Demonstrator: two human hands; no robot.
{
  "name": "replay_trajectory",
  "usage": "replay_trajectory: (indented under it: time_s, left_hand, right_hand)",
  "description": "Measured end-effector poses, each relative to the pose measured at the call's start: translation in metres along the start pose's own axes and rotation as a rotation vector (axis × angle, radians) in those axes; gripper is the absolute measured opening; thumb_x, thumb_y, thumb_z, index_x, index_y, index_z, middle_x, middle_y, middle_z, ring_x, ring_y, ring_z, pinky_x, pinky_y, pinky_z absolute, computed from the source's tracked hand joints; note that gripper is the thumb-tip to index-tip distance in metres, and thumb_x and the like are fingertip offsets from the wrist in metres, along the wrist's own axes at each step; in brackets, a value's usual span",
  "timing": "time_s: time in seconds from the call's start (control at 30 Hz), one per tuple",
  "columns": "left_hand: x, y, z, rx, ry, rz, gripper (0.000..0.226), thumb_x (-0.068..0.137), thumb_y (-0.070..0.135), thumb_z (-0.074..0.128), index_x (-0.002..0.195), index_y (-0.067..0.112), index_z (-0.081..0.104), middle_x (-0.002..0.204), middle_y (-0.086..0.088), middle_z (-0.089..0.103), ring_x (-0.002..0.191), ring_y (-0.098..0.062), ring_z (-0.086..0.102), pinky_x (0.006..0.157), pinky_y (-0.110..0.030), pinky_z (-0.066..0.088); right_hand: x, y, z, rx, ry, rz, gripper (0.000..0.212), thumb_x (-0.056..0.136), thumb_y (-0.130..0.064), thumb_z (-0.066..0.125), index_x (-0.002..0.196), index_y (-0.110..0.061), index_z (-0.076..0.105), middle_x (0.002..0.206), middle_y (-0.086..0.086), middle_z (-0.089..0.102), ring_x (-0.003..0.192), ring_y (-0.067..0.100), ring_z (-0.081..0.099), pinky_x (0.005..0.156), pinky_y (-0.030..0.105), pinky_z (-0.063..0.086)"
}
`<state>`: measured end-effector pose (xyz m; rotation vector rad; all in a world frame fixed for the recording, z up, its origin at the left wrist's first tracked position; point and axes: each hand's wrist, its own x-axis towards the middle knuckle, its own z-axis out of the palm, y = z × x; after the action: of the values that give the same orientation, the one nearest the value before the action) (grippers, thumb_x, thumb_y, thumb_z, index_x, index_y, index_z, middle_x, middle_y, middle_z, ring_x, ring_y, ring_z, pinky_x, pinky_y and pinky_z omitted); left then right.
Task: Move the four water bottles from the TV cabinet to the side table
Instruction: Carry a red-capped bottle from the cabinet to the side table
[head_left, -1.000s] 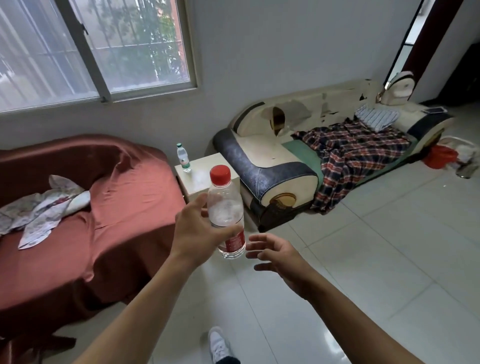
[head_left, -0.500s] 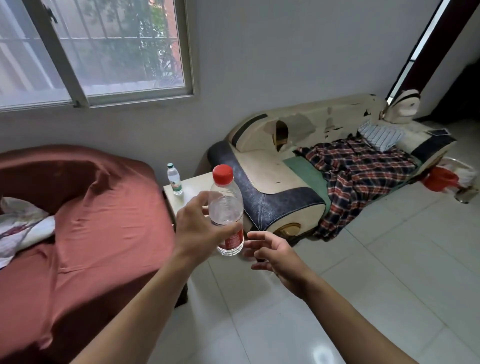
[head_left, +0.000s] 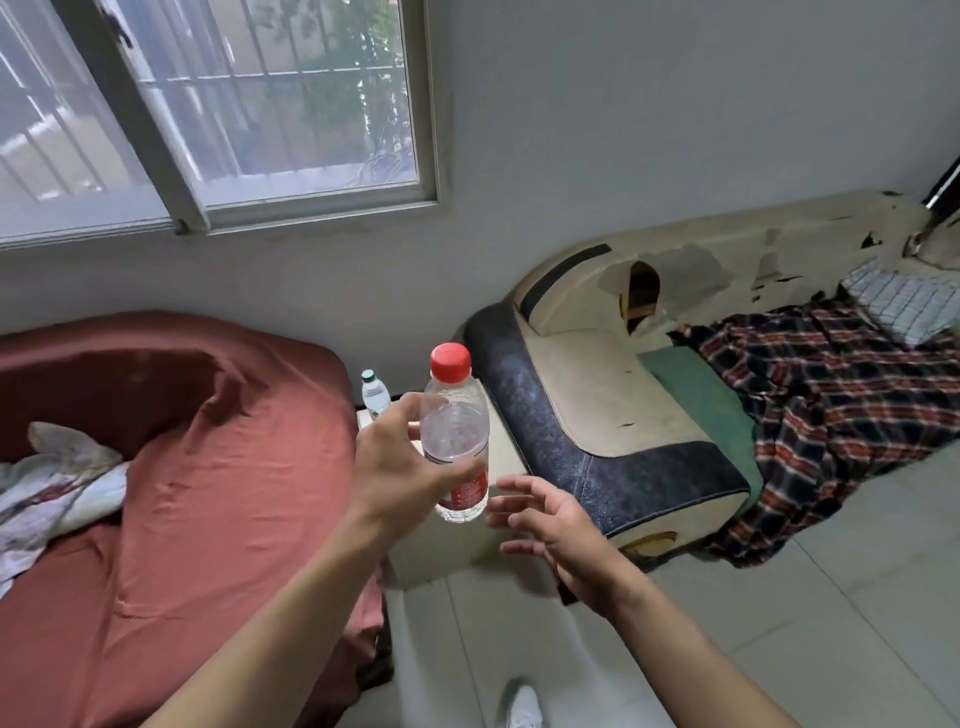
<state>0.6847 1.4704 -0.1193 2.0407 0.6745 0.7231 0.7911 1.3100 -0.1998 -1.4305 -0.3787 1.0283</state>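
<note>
Water bottle (head_left: 456, 441), clear, red cap, red label: upright in the air, clasped around its middle by the left hand (head_left: 402, 470), above the near part of the side table (head_left: 501, 441). Right hand (head_left: 558, 525): empty, fingers spread, just beside the bottle's base, not touching. Second bottle (head_left: 375, 394), pale cap: standing at the table's far left corner. Red-covered sofa (head_left: 182, 493) left of the table; worn cream sofa (head_left: 623, 405) with plaid blanket (head_left: 841, 395) to its right.

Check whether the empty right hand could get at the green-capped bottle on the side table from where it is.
Probably not directly: the left hand and its red-capped bottle sit between the right hand and the green-capped bottle at the side table's far corner. It would have to go around.
</note>
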Motion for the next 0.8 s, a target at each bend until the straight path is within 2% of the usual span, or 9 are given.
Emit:
replay_trajectory:
  time_s: [0.07, 0.13, 0.2, 0.37, 0.5, 0.6, 0.8]
  left_hand:
    - [0.030, -0.005, 0.014, 0.009, 0.017, -0.023, 0.053, 0.052, 0.038, 0.089, 0.099, 0.027, 0.068, 0.089, 0.014, 0.073, 0.078, 0.001, 0.067, 0.068, -0.026, 0.059]
    - [0.057, -0.010, 0.025, 0.007, 0.040, -0.049, 0.051, 0.052, 0.034, 0.090, 0.098, 0.027, 0.069, 0.088, 0.014, 0.073, 0.079, 0.002, 0.066, 0.069, -0.029, 0.060]
    - [0.083, -0.015, 0.035, 0.005, 0.047, -0.077, 0.050, 0.052, 0.031, 0.090, 0.097, 0.026, 0.069, 0.087, 0.014, 0.073, 0.080, 0.004, 0.066, 0.070, -0.030, 0.060]
    - [0.140, -0.038, 0.058, 0.005, 0.066, -0.116, 0.049, 0.055, 0.024, 0.091, 0.098, 0.024, 0.068, 0.087, 0.014, 0.072, 0.082, 0.003, 0.065, 0.073, -0.026, 0.057]
    - [0.187, -0.074, 0.075, 0.017, 0.054, -0.148, 0.052, 0.054, 0.028, 0.090, 0.101, 0.026, 0.067, 0.092, 0.013, 0.070, 0.086, -0.004, 0.065, 0.076, -0.033, 0.058]
    - [0.223, -0.107, 0.086, 0.013, 0.047, -0.165, 0.052, 0.054, 0.034, 0.088, 0.101, 0.028, 0.066, 0.092, 0.012, 0.069, 0.089, -0.008, 0.065, 0.075, -0.039, 0.059]
    - [0.281, -0.166, 0.098, 0.031, 0.021, -0.195, 0.055, 0.057, 0.037, 0.085, 0.108, 0.028, 0.064, 0.097, 0.012, 0.066, 0.092, -0.008, 0.063, 0.072, -0.037, 0.058]
  right_hand:
    - [0.033, -0.015, -0.012, 0.012, -0.017, 0.031, 0.050, 0.075, -0.021, 0.065, 0.124, -0.015, 0.060, 0.112, 0.008, 0.071, 0.101, 0.019, 0.069, 0.085, 0.040, 0.053]
    - [0.063, -0.028, -0.021, 0.041, -0.030, 0.062, 0.039, 0.087, -0.026, 0.065, 0.124, -0.014, 0.060, 0.109, 0.007, 0.072, 0.100, 0.021, 0.069, 0.082, 0.038, 0.053]
    - [0.091, -0.039, -0.029, 0.063, -0.035, 0.102, 0.029, 0.100, -0.027, 0.052, 0.124, -0.012, 0.059, 0.107, 0.008, 0.070, 0.098, 0.022, 0.068, 0.079, 0.036, 0.052]
    - [0.160, -0.054, -0.045, 0.059, -0.023, 0.182, 0.040, 0.098, -0.042, 0.051, 0.120, -0.011, 0.063, 0.108, 0.011, 0.072, 0.098, 0.023, 0.070, 0.079, 0.038, 0.053]
    - [0.223, -0.054, -0.052, 0.047, -0.013, 0.265, 0.054, 0.102, -0.052, 0.030, 0.123, -0.014, 0.063, 0.113, 0.011, 0.072, 0.102, 0.025, 0.070, 0.077, 0.036, 0.054]
    - [0.269, -0.053, -0.053, 0.026, -0.002, 0.315, 0.059, 0.102, -0.055, 0.024, 0.124, -0.015, 0.061, 0.118, 0.011, 0.071, 0.107, 0.026, 0.069, 0.078, 0.036, 0.054]
    - [0.353, -0.046, -0.045, -0.002, 0.011, 0.405, 0.063, 0.101, -0.056, 0.020, 0.127, -0.015, 0.060, 0.123, 0.011, 0.068, 0.113, 0.026, 0.066, 0.084, 0.039, 0.054]
